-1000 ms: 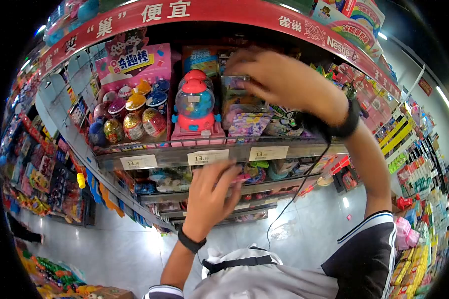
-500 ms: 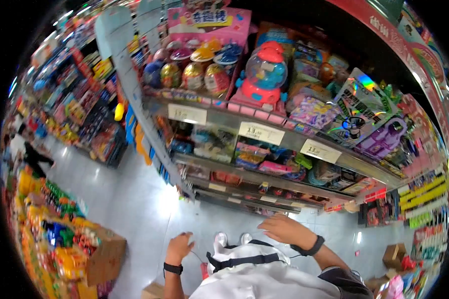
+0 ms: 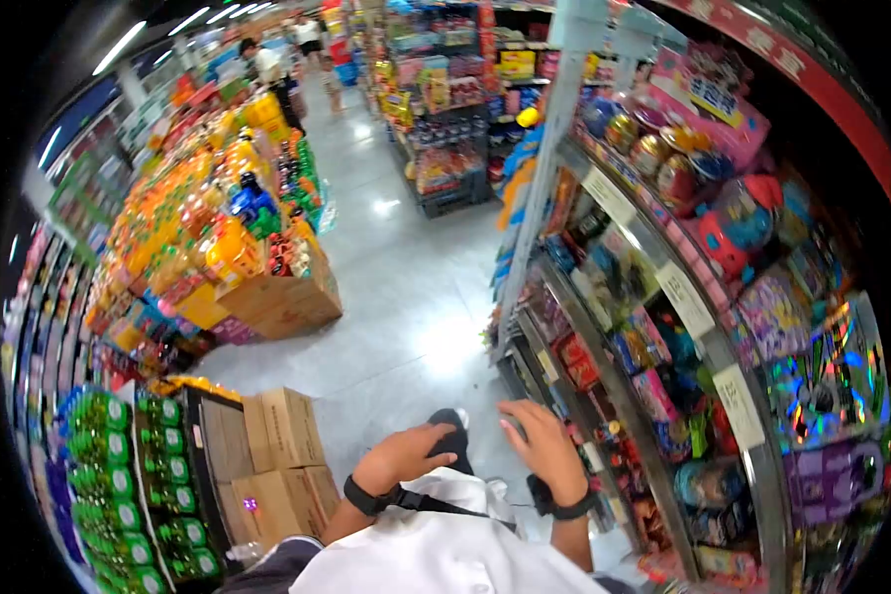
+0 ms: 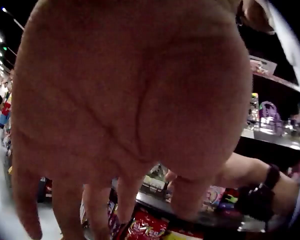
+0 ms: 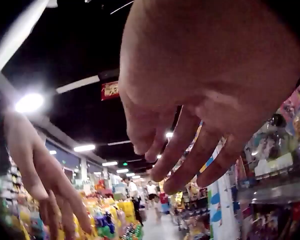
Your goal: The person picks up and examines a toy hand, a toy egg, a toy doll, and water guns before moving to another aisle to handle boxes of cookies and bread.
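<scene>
My left hand is in front of my white shirt, its fingers loosely extended and holding nothing. My right hand hangs a little to its right, beside the lower shelves, also holding nothing. The left wrist view is largely filled by the left palm, fingers pointing down. In the right wrist view the right hand has its fingers spread, and the left hand shows at the left. Nearest the right hand is the toy shelf, which carries a red toy dispenser with a clear dome.
On the left are cardboard boxes, green bottles in a rack and a display piled with yellow packs. A tiled aisle runs between this display and the shelves. Farther along it stands a person.
My right hand has come down from among the toys on the upper shelf, and the left has drawn back from the shelf edge. The view has swung left toward the aisle.
</scene>
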A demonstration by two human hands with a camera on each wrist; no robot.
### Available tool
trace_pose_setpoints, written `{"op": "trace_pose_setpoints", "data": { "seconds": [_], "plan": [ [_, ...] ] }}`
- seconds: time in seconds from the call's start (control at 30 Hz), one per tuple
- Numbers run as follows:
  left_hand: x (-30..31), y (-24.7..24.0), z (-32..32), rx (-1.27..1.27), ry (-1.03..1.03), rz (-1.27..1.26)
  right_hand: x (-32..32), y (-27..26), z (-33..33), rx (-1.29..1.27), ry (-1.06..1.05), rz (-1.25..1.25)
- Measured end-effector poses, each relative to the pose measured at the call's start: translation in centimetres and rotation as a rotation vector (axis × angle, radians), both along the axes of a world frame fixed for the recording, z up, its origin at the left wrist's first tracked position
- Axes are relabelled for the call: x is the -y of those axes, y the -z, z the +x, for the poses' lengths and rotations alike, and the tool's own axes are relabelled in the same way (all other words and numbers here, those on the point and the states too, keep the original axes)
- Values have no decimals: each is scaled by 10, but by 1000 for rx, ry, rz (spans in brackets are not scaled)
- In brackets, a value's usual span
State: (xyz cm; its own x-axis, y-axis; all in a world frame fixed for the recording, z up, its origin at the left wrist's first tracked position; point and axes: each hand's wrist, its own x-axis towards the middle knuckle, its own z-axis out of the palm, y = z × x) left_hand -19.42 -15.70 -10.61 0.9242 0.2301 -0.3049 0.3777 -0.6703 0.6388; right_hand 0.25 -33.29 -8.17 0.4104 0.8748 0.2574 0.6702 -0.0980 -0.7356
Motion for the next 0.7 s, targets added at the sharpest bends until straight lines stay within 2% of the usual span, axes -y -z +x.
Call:
{"op": "trace_pose_setpoints", "data": {
  "seconds": [0.07, 0.2, 0.27, 0.33, 0.43, 0.5, 0.57, 0.67, 0.7],
  "plan": [
    [-4, 4, 4, -89, 40, -26, 1, -4, -8, -146, 23, 15],
    [-22, 2, 30, -76, 84, 46, -15, 21, -13, -135, 16, -79],
    [-48, 24, 45, 9, 149, -43, -37, 28, -8, -169, 12, -107],
    [-83, 26, 53, 23, 177, -140, -74, 34, -2, -176, 2, -117],
    [-154, 36, 41, 13, 74, -126, -160, 26, 10, -100, -68, -183],
    [-207, 16, 25, -111, -57, 33, -234, 22, 17, -58, -186, -148],
    [-263, 13, 5, -45, -214, 41, -310, 15, 19, -44, -304, -93],
    [-335, 35, -28, 178, -450, 182, -421, 8, 19, 111, -435, -163],
    [-356, 36, -35, 125, -500, 193, -452, 9, 18, 166, -467, -193]
  ]
}}
